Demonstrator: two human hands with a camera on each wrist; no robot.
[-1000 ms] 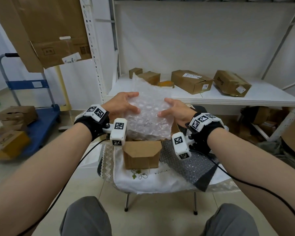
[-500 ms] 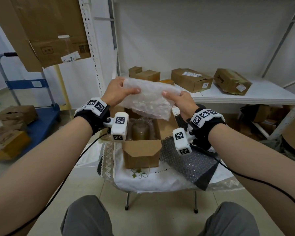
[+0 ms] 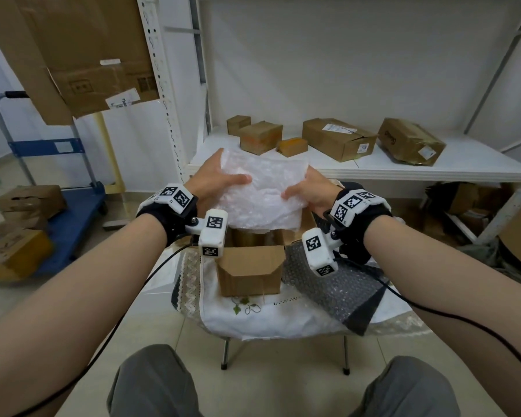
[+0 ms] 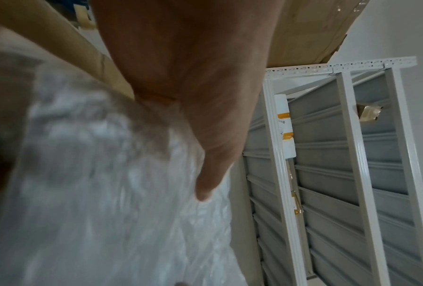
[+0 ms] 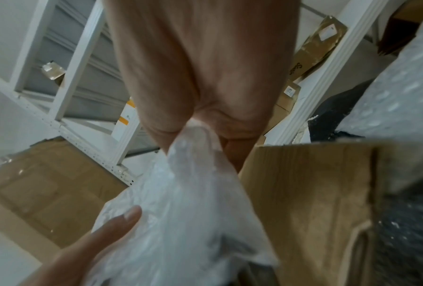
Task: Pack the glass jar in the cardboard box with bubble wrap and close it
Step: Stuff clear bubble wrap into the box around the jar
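Both hands hold a folded sheet of clear bubble wrap [image 3: 262, 191] just above the open cardboard box [image 3: 250, 272] on the small cloth-covered table [image 3: 277, 320]. My left hand [image 3: 214, 179] grips the sheet's left edge, thumb on top. My right hand [image 3: 309, 191] pinches its right edge. The left wrist view shows the bubble wrap [image 4: 107, 193] under my thumb; in the right wrist view the bubble wrap [image 5: 181, 193] is pinched beside a box flap [image 5: 303, 193]. The glass jar [image 3: 248, 237] shows only as a brownish shape inside the box, mostly hidden by the sheet.
A second bubble wrap sheet over something dark [image 3: 337, 284] lies on the table right of the box. Behind stands a white shelf [image 3: 433, 170] with several cardboard parcels. A blue trolley [image 3: 57, 218] with boxes is at the left. My knees are below the table.
The bubble wrap was lifted off the box and folded flatter half a second ago; now both hands have brought it back down close over the box opening, covering most of the jar.
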